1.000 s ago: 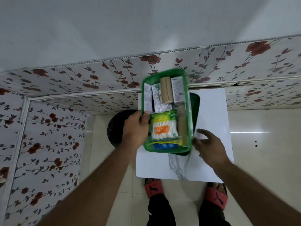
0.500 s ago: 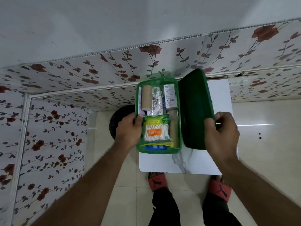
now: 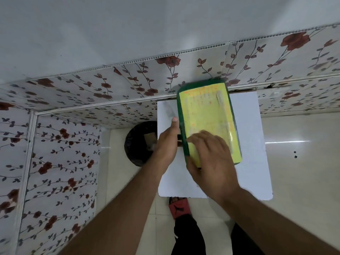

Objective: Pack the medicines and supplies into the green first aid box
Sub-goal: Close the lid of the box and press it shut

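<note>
Counted around the white table [image 3: 257, 126]: 1 green first aid box [image 3: 181, 115] on it, 2 hands on box — left hand [image 3: 166, 142], right hand [image 3: 211, 161]; 1 black bin [image 3: 136, 144] beside table, 1 red sandal [image 3: 179, 207] below it.

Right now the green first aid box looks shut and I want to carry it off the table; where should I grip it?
Probably by the two long edges of the green first aid box, from above. It lies flat on the white table, lid down, and the left hand already braces one long edge. No handle shows.
</note>
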